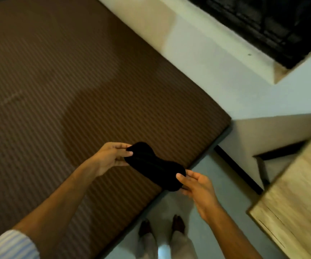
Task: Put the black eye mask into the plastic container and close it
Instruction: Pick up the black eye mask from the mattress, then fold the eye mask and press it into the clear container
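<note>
Standing at the bed's edge, feet (pixel 162 228) showing on the pale floor (pixel 225 193) below. Holding the black eye mask (pixel 154 166) up in the air between both hands, just above the corner of the brown striped mattress (pixel 57 90). Pinching the near, lower-right end with the right hand (pixel 195 187), thumb on top and fingers curled under. Pinching the far, upper-left end with the left hand (pixel 109 157), fingers closed over the edge. Stretching the mask out so its long axis is running diagonally from hand to hand, neither end hanging loose. Sitting slightly nearer the body: the right hand. Not showing anywhere: the plastic container, so probably needing a turn to find it before lowering the mask in. Lying further off, a wooden surface (pixel 296 202) at right and a pale wall (pixel 225 62) beyond the mattress.
</note>
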